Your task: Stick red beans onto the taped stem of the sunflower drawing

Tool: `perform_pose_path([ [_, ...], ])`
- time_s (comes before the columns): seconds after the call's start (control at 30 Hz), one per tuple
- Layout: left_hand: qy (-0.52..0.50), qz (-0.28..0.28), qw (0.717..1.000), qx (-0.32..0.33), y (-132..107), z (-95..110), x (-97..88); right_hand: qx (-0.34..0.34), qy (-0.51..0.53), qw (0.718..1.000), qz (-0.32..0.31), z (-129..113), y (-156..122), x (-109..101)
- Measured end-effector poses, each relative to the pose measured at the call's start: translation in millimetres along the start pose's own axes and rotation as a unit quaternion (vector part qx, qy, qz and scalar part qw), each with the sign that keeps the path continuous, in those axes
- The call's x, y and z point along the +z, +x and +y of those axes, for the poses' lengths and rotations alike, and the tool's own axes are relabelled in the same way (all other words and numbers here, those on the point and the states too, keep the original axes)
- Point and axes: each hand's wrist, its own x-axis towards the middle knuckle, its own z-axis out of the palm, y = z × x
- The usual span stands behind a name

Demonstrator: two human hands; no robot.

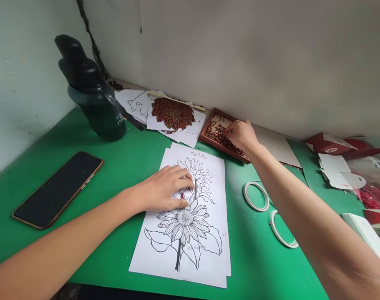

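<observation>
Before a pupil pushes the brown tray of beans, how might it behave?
The brown tray looks rigid, with straight raised walls. Low and broad, it would probably slide rather than tip. Its small, loose beans would likely roll or shift.

Both arms are seen bare: the left forearm (pixel 96 225) is smoothly outlined and gently narrowed toward a slim wrist (pixel 139 200), while the right forearm (pixel 296 196) is broadened toward the elbow, where the skin is marked by faint creases. The left hand (pixel 166 187) is likewise bare – its fingers (pixel 180 173) rounded at the tips – and the bare right hand (pixel 242 134) is shown with its fingertips partly hidden.
</observation>
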Motion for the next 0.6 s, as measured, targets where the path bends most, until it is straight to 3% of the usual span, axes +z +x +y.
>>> perform_pose_path([
  [0.2,-0.023,-0.013,1.000,-0.002,-0.2,-0.7,-4.4,0.021,0.006,1.000,0.000,-2.5,8.4,2.0],
  [0.33,-0.040,-0.034,0.999,0.001,-1.6,-2.9,-9.3,0.009,0.050,0.997,0.061,-4.6,-3.5,-5.7],
  [0.43,-0.045,-0.038,0.998,-0.004,-0.9,-3.4,-10.8,-0.008,0.089,0.987,0.136,-19.9,-44.0,-16.8],
  [0.5,-0.049,-0.037,0.998,-0.005,0.5,-3.7,-10.8,-0.078,0.162,0.962,0.206,-42.2,-86.2,-22.1],
  [0.6,-0.063,-0.030,0.998,0.009,2.7,-4.8,-10.9,-0.177,0.254,0.925,0.221,-85.4,-152.7,-20.0],
])
